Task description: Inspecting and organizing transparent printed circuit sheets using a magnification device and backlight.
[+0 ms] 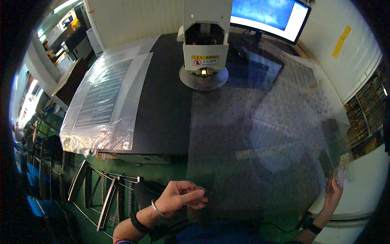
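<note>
A large see-through film sheet (260, 126), smoky and speckled with fine dark dots, spans the space in front of me and reaches over the black tabletop. My left hand (183, 198), wearing a bangle and a black wristband, is closed at the sheet's near left edge, thumb against fingers. At the near right edge, my right hand (334, 190) grips the sheet, its fingers partly blurred behind the film. Beyond the sheet's far left corner stands a pale machine head (203, 51) with a small lit lamp (204, 72) above a round metal disc (203, 83).
Clear plastic sleeves (101, 97) with a striped sheet inside cover the left of the black table (162, 101). A monitor (266, 16) stands at the back right. Metal racks (107, 195) sit on the green floor at lower left. A pale cabinet (361, 183) is at right.
</note>
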A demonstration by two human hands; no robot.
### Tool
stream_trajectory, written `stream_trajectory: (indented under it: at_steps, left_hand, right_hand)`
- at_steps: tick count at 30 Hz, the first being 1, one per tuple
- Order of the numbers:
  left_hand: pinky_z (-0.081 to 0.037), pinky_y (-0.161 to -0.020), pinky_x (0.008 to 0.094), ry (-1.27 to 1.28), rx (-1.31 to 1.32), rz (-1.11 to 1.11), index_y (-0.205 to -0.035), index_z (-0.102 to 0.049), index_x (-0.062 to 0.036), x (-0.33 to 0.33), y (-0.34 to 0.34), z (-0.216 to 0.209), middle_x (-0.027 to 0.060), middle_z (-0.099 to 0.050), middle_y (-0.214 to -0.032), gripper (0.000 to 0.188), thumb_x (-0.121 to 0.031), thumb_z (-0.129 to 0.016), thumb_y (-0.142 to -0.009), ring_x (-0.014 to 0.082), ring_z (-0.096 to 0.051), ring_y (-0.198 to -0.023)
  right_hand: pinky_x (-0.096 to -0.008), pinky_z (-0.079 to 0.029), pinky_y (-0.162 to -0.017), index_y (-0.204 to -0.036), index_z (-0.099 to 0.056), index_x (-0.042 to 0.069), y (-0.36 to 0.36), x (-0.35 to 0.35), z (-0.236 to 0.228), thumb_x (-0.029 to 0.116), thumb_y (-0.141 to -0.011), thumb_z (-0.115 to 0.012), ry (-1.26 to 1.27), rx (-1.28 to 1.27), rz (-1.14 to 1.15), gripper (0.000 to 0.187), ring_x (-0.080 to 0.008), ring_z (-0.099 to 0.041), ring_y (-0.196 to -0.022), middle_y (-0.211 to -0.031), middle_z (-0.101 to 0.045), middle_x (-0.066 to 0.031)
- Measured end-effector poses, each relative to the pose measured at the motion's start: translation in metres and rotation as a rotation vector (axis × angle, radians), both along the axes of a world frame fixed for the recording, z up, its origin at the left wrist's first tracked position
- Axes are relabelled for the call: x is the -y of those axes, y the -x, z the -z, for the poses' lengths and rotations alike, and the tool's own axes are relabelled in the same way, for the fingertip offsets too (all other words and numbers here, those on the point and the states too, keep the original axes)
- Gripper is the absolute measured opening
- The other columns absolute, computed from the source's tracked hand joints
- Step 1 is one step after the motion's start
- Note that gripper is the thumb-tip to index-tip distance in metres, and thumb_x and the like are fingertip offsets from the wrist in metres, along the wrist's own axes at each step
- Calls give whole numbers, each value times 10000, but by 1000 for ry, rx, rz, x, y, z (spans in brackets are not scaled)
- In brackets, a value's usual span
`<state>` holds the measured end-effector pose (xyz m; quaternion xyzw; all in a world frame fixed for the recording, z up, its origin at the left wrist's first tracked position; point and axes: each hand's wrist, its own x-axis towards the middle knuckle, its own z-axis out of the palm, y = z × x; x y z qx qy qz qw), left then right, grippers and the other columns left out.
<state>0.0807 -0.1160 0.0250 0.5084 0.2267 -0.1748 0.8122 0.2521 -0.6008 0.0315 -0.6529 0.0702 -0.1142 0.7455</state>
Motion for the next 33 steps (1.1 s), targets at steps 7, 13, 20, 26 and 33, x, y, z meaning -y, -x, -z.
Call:
stream_trajectory:
  at_steps: [7,13,20,26,33]
  left_hand:
    - [-491,-555,236,-49,7,-66,-826,-609,49,0,-5,-2,108,-635,-741,167,-114,-615,-795,136,-601,-622]
    - [-504,-568,248,-16,26,-81,-859,-600,57,-1,-6,1,126,-633,-762,163,-89,-616,-790,158,-610,-638]
    - [-499,-571,250,-29,12,-83,-876,-595,59,-2,-7,-1,129,-632,-769,174,-93,-614,-793,155,-608,-644]
    - [-491,-571,252,-40,17,-78,-873,-597,57,-3,-7,-1,120,-634,-766,179,-104,-614,-796,149,-603,-637]
    - [-499,-572,261,-24,28,-88,-851,-603,54,-3,-8,-1,125,-634,-763,169,-105,-617,-794,156,-606,-639]
  right_hand:
    - [-208,-479,-596,-1305,-325,60,-4,0,0,39,-795,-553,46,-24,-48,559,-135,-576,-753,-1023,-587,-141]
    - [-224,-516,-635,-1311,-318,78,-6,-17,0,31,-810,-528,7,37,-1,545,-147,-602,-785,-1051,-570,-161]
    - [-214,-526,-603,-1314,-321,107,-2,-30,-10,25,-805,-526,30,-13,21,555,-144,-605,-780,-1061,-564,-174]
    - [-217,-530,-609,-1311,-321,87,-4,-35,-6,21,-798,-534,44,114,80,559,-155,-605,-816,-1101,-544,-170]
    - [-221,-537,-603,-1308,-321,79,-4,-29,-6,15,-803,-523,31,70,25,547,-171,-600,-850,-1117,-530,-171]
